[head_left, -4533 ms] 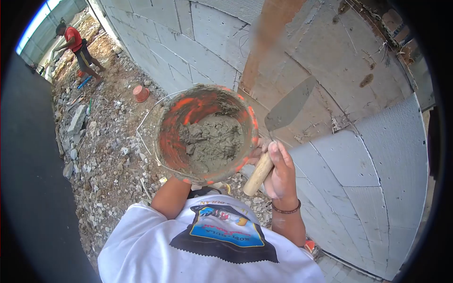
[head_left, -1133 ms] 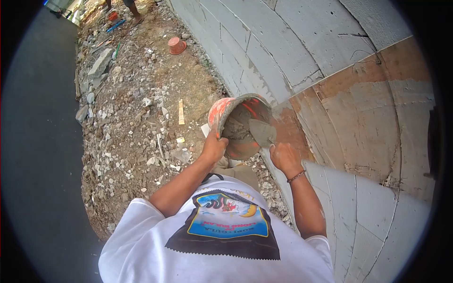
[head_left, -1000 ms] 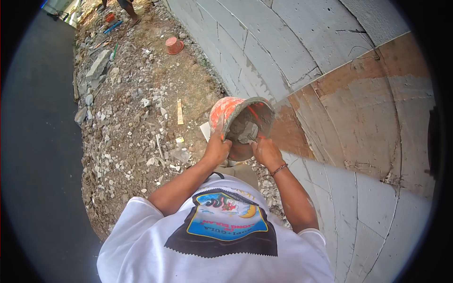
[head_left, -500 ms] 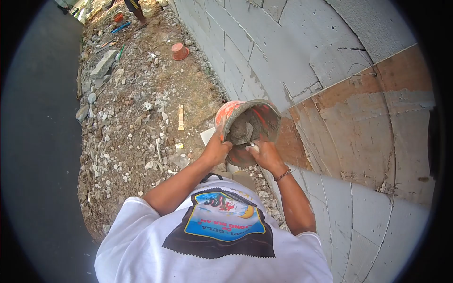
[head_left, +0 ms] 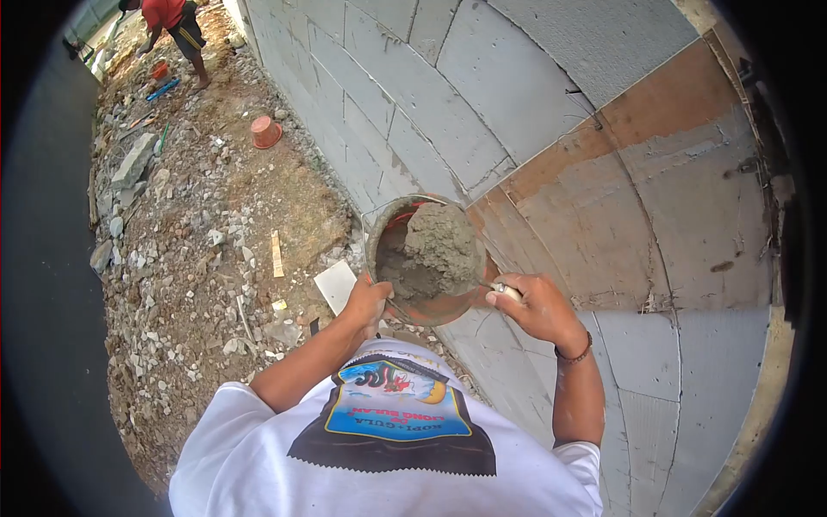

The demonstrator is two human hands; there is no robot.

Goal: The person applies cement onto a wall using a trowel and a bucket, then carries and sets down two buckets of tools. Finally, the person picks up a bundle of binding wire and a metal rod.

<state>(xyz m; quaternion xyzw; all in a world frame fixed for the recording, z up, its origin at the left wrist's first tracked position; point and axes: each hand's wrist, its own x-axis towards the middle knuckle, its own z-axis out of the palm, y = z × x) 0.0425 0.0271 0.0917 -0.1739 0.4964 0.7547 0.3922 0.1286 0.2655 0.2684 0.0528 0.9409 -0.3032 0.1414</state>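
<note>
My left hand [head_left: 369,299] grips the near left rim of a bucket [head_left: 376,246] with wet grey mortar inside. In my right hand [head_left: 538,308] is the pale handle of a trowel [head_left: 506,292], fingers wrapped round it. A big heap of mortar [head_left: 441,246] sits on the trowel's blade, over the right part of the bucket's mouth, and hides most of the blade. Both hands are in front of my chest, beside the grey block wall [head_left: 413,86].
Along the wall runs rubble ground [head_left: 198,258] with loose stones. A red bucket [head_left: 266,132] stands upside down farther off. A white tile piece [head_left: 336,286] lies left of my bucket. Another person [head_left: 185,34] bends over at the far end, near an orange container [head_left: 159,70].
The trowel has come up from inside the bucket with a heap of mortar on it. My right hand has moved right. My view has shifted, bringing more of the other person into sight.
</note>
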